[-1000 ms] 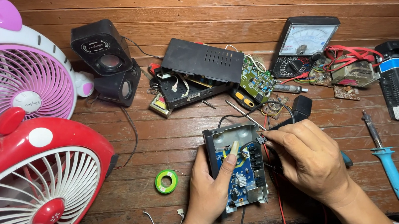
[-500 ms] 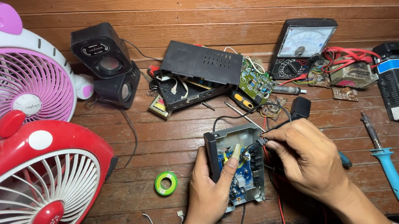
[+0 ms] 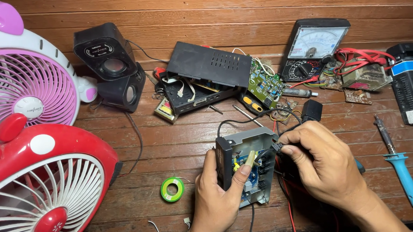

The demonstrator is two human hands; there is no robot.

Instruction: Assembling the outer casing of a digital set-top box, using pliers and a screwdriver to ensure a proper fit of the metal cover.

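My left hand (image 3: 218,199) grips a small open grey electronics box (image 3: 253,139) with a blue circuit board inside; the thumb rests on the components. My right hand (image 3: 324,163) pinches a small black wire connector (image 3: 277,146) at the box's right edge, with black wires running from it. Red and black wires trail below the right hand toward the bench's near edge.
A red fan (image 3: 39,193) and a pink fan (image 3: 23,89) stand at left. Behind are two black speakers (image 3: 112,64), an opened black device (image 3: 209,77) with a green board, and an analogue multimeter (image 3: 314,47). A green tape roll (image 3: 172,188) and blue soldering iron (image 3: 403,175) lie nearby.
The box has tipped more upright in my left hand. My right hand has shifted slightly right, pulling the black connector to the box's right edge.
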